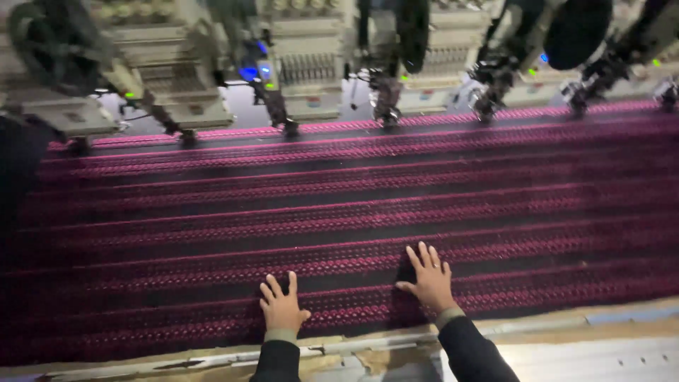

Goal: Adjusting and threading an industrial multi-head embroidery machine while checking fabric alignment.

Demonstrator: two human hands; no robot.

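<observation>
A wide dark fabric [353, 205] with long magenta embroidered bands lies stretched across a machine bed. My left hand [281, 305] rests flat on it near the front edge, fingers spread and holding nothing. My right hand [428, 279] presses flat on the fabric a little farther in, fingers also apart and empty. Both wrists come out of dark sleeves over the front frame.
A row of embroidery machine heads [311, 64] with needle bars [385, 99] and small green and blue lights runs along the far edge of the fabric. A worn pale frame rail [552, 329] borders the near edge. A dark shape [21, 170] stands at the left.
</observation>
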